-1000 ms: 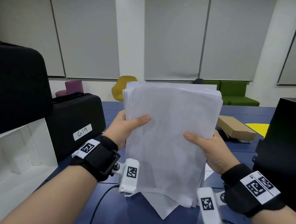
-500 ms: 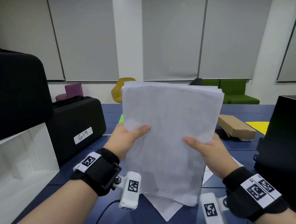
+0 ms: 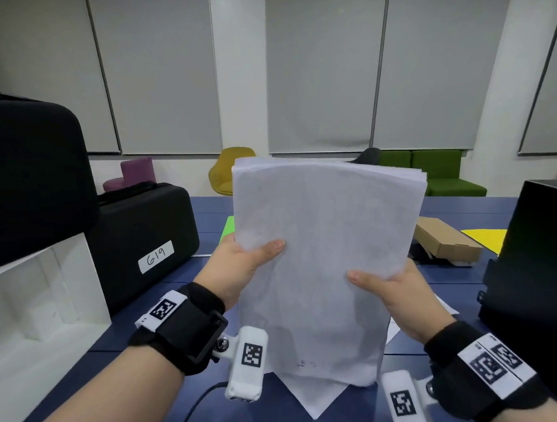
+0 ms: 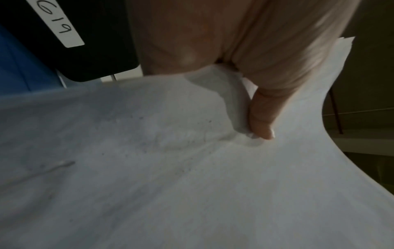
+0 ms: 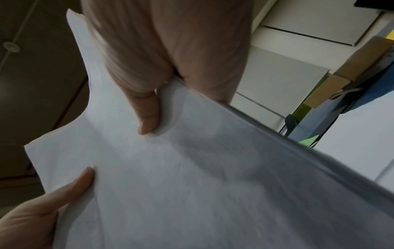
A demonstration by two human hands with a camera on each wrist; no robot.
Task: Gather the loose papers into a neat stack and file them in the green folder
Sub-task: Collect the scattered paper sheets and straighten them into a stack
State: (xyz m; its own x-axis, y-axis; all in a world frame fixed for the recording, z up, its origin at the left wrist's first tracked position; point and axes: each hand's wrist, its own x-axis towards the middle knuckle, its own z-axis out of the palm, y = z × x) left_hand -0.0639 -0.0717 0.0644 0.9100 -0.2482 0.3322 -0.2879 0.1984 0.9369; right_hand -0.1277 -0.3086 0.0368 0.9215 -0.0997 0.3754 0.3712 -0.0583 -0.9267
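Stack (image 3: 322, 257) stands upright at centre of the head view, bottom edge down on the blue table (image 3: 183, 282). Top and right edges look nearly flush; a few sheet edges fan slightly at the upper right corner.

Left hand (image 3: 241, 268) grips the stack's left edge, thumb pressed flat on the front sheet, fingers hidden behind. Left wrist view confirms the thumb dimpling the paper. Right hand (image 3: 396, 298) grips the right edge lower down, thumb likewise across the front, fingers behind; right wrist view shows the pinch plainly.

Not all gathered. One loose sheet (image 3: 314, 397) pokes out as a corner below the stack at lower centre, lying on the table. Another sheet (image 3: 446, 308) shows just right of the right hand, also flat on the table.

Green folder (image 3: 228, 228): only a bright green sliver visible at centre left, just behind the left hand, on the table. Whether it lies open cannot be told.

Judgement: gathering mostly done, squaring in hand. Left to do: pick up the stray sheets, square again, open the folder, file the stack.

Nearby: black case (image 3: 142, 242) labelled 619 at left, cardboard box (image 3: 445, 239) at right, yellow sheet (image 3: 487, 237) at far right.
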